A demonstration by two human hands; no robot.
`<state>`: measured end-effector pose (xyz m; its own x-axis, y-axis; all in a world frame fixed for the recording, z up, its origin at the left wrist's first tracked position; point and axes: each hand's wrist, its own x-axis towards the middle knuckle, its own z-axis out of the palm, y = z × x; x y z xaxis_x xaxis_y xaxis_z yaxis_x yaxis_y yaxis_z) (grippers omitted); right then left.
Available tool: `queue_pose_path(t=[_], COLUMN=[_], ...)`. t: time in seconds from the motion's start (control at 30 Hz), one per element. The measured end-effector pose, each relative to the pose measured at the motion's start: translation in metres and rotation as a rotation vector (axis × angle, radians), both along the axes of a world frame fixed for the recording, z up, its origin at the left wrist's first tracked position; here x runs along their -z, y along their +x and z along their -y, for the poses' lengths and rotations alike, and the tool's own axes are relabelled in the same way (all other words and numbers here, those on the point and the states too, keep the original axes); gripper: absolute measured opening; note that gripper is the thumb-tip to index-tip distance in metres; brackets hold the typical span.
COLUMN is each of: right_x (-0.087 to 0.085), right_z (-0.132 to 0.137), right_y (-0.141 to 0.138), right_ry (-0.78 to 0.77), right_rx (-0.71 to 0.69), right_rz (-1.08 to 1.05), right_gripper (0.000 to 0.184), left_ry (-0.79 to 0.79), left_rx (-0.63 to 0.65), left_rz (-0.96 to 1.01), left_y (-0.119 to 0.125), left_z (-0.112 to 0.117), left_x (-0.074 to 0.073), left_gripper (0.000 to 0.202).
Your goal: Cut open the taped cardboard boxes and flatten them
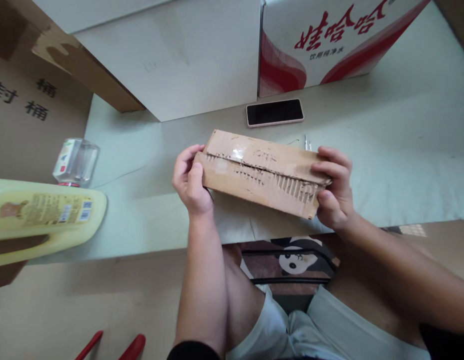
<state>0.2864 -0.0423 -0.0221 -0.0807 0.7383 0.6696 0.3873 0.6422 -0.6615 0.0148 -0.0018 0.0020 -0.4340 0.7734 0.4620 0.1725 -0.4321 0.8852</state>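
A flat brown cardboard piece (pixel 260 172), torn so its corrugation shows and with clear tape on its top, is held above the near edge of the pale table (pixel 404 150). My left hand (pixel 190 182) grips its left end, thumb on the front and fingers curled behind. My right hand (pixel 335 187) grips the right end, fingers over the top and thumb below. Both hands are closed on the cardboard.
A black phone in a pink case (pixel 275 112) lies behind the cardboard. A red-and-white printed carton (pixel 329 40) and a plain white box (pixel 179 55) stand at the back. At left are a clear jar (pixel 76 162), a yellow bottle (pixel 44 215) and brown boxes (pixel 25 115).
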Motion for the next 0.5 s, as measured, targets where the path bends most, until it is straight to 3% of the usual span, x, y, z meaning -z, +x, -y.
queue_pose_path(t=[0.17,0.3,0.5], right_x=[0.011,0.005,-0.003], right_z=[0.003,0.002,-0.001], right_y=[-0.005,-0.003,0.003], right_ry=[-0.111,-0.094,-0.071], right_rx=[0.071,0.036,-0.035], right_rz=[-0.033,-0.037,-0.001], right_gripper=[0.048,0.045,0.037], left_ry=[0.019,0.037,-0.078], left_rx=[-0.006,-0.038,-0.068], left_rz=[-0.043,0.019,-0.027], left_y=[-0.002,-0.002,-0.001], left_z=[0.000,0.000,0.001], left_x=[0.003,0.003,-0.001], left_gripper=[0.029,0.030,0.025])
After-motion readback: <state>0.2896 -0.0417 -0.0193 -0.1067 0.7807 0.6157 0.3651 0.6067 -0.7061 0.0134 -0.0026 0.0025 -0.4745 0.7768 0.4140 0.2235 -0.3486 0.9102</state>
